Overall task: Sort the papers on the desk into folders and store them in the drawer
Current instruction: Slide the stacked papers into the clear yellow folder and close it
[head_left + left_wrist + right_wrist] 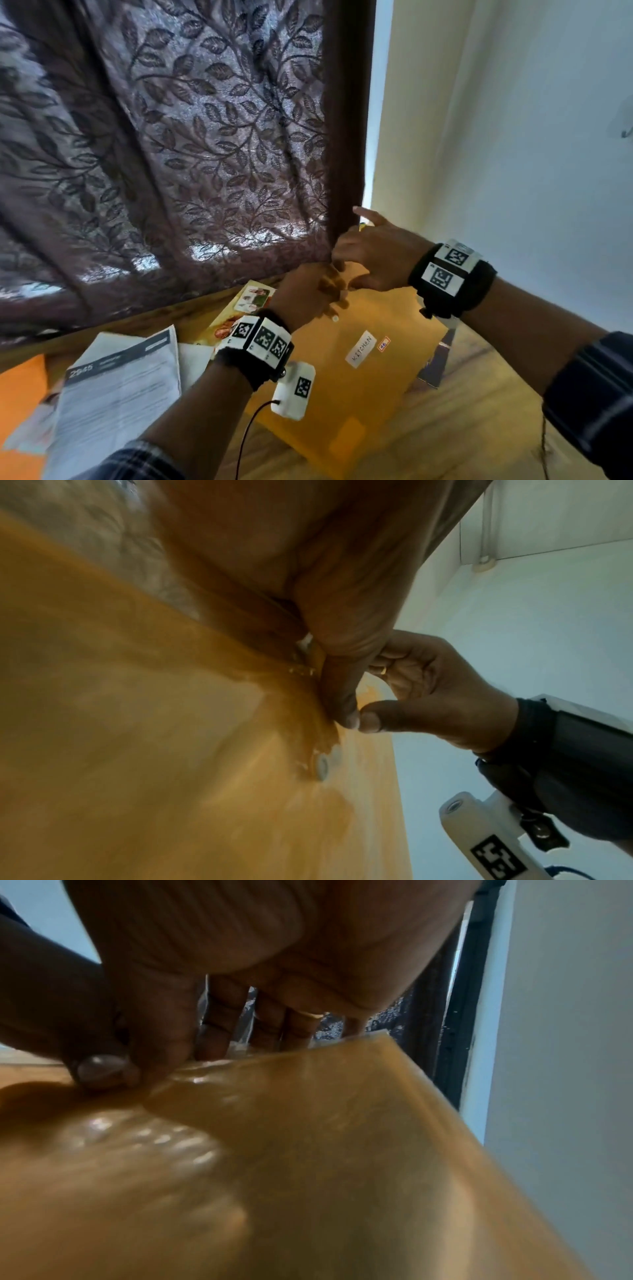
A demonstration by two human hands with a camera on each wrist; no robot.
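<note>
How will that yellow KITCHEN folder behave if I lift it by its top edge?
Probably floppy: the folder is thin plastic, and its flap already buckles where both hands pinch it in the right wrist view. Likely slippery, given the glossy highlights. It seems light; with the snap button unfastened, the contents could slide out.

the folder [356, 373] looked like translucent amber plastic, smooth and glossy, with light glinting off its rippled flap; a small white plastic snap button [322, 765] sat on it. its label [360, 348] was matt white paper. the desk [479, 411] showed a wood-grain finish. the curtain [171, 137] was woven cloth with a faintly shiny leaf pattern. the printed papers [116, 390] looked matt.
</note>
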